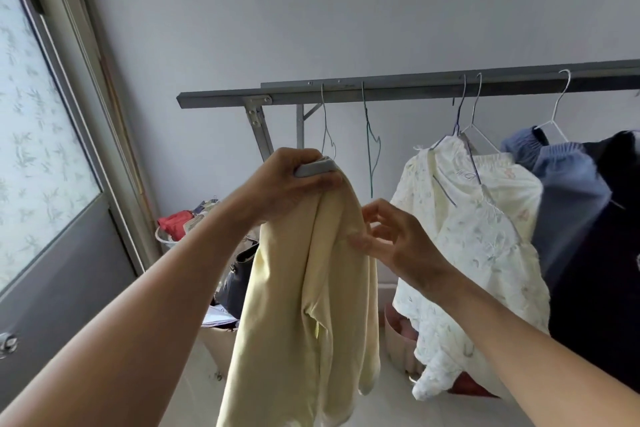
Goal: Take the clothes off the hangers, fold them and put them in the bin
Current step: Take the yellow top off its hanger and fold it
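Observation:
A pale yellow garment [304,305] with a grey collar hangs down in front of me. My left hand [294,180] grips it at the collar, just below a thin wire hanger [327,135] on the grey metal rail [381,90]. My right hand [388,236] is beside the garment's right edge, fingers spread and loosely bent, its fingertips at the cloth. A bare green wire hanger [372,146] hangs further right. A white floral garment [474,236], a blue sweater [568,191] and a dark garment [609,253] hang on hangers to the right.
A white bin [166,239] holding red and patterned cloth stands on the floor at the back left. A dark bag [239,274] and papers lie near it. A grey door [52,201] with a frosted pane is on the left. A pinkish container [398,336] sits under the rail.

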{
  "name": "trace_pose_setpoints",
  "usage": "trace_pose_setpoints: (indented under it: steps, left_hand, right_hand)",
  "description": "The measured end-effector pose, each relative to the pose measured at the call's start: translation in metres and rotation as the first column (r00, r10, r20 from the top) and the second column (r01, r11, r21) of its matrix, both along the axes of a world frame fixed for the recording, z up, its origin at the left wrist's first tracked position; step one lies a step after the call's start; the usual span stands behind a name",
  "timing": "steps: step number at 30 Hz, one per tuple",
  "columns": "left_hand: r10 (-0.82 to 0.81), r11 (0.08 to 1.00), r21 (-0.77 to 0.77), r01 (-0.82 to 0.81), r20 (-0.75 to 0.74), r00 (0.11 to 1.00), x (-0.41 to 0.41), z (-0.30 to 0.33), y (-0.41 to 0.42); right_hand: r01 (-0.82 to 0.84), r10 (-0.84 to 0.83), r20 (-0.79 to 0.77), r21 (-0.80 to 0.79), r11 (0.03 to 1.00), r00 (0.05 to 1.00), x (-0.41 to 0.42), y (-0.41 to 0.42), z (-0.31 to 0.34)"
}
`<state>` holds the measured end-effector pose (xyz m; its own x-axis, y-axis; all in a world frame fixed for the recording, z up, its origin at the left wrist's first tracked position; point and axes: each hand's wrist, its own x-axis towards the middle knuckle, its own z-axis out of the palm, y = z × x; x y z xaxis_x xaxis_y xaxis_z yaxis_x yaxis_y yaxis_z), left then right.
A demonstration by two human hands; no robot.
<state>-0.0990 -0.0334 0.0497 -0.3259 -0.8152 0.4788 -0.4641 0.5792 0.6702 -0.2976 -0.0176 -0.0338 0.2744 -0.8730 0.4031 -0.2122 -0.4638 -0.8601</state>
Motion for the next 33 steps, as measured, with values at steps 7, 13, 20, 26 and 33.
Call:
trace_pose_setpoints:
  steps: [7,13,20,26,33]
  left_hand:
    - [0.029,0.999,-0.022,-0.03,-0.056,0.998,0.017,0.011,0.001]
    - [0.054,0.998,-0.006,-0.054,-0.022,0.998,0.038,0.022,0.004]
    - [0.035,0.986,0.165,-0.027,-0.046,0.998,0.037,0.033,0.015]
    - [-0.04,0.958,0.269,0.099,-0.218,0.975,0.015,0.036,0.028]
    - [-0.04,0.943,0.312,0.113,-0.231,0.972,-0.009,0.041,0.031]
  right_hand:
    - [-0.045,0.043,0.039,0.061,0.997,0.998,0.007,0.0,-0.012]
    - [-0.051,0.017,0.261,0.122,0.991,0.965,-0.007,-0.007,-0.002]
    - [0.014,-0.025,0.334,0.036,0.999,0.942,-0.01,-0.013,0.03]
    - [-0.001,-0.013,0.206,0.07,0.998,0.978,-0.002,-0.018,0.037]
    - [-0.211,0.17,0.198,0.207,0.955,0.965,0.022,-0.002,0.028]
